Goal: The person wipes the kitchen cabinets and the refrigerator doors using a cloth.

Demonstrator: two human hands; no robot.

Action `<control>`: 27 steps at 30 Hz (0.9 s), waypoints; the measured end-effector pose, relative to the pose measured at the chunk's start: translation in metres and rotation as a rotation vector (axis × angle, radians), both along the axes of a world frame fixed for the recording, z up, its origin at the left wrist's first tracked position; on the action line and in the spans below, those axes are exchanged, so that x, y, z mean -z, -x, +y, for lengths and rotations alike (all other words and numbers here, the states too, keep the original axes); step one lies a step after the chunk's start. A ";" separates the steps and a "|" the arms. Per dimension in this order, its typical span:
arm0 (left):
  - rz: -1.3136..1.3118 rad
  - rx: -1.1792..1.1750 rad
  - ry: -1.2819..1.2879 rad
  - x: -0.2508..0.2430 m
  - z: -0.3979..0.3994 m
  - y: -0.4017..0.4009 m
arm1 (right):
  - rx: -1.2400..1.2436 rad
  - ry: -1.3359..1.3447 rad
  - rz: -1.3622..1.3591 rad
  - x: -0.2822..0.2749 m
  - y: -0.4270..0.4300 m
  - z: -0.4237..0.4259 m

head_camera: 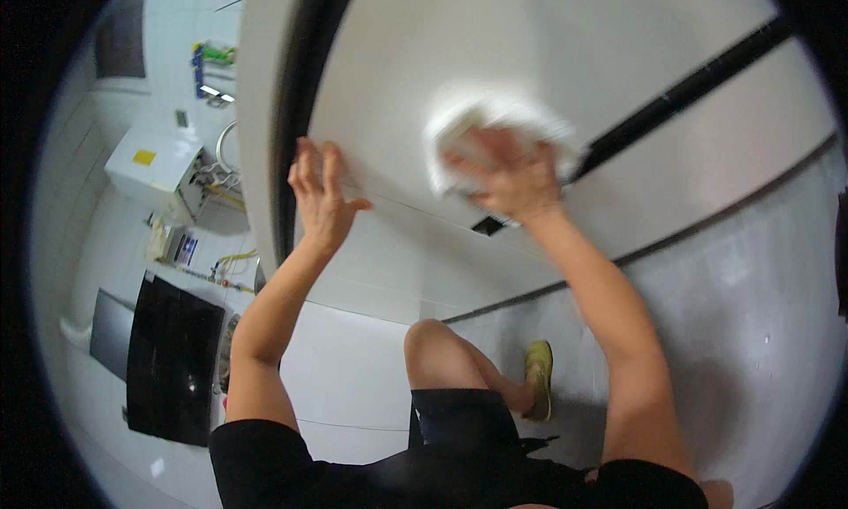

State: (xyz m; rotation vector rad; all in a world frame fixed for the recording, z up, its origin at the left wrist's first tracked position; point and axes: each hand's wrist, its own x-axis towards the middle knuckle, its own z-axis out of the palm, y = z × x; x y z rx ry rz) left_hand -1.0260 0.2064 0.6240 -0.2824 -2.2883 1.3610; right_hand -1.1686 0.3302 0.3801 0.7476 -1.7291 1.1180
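My right hand (517,178) is spread over a white cloth (450,118), pressing it on a pale, smooth cabinet panel (397,65); hand and cloth are blurred. Whether the fingers grip the cloth or only lie on it, I cannot tell. To the left, my left hand (324,191) rests with fingers apart at the panel's edge, beside a black strip (295,112), holding nothing. A black bar (676,102) runs from near the cloth to the upper right. Just below the cloth is a small black piece (488,226) on the panel.
A grey floor (729,297) lies at the right, with my foot in a yellow-green shoe (540,376). White cabinet fronts (351,370) stand beside my knee. Along the tiled wall at the left are a white boiler-like unit (156,171), pipes and a black range hood (172,363).
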 end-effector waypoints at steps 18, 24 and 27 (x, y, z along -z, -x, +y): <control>0.481 0.144 -0.644 0.036 -0.025 -0.026 | 0.050 -0.337 0.512 -0.093 -0.044 -0.045; 0.501 0.091 -0.597 0.041 -0.031 -0.012 | 0.220 -0.443 0.648 -0.157 -0.017 -0.029; 0.512 0.059 -0.656 0.040 -0.028 -0.012 | 0.173 -0.509 0.800 -0.176 -0.001 -0.009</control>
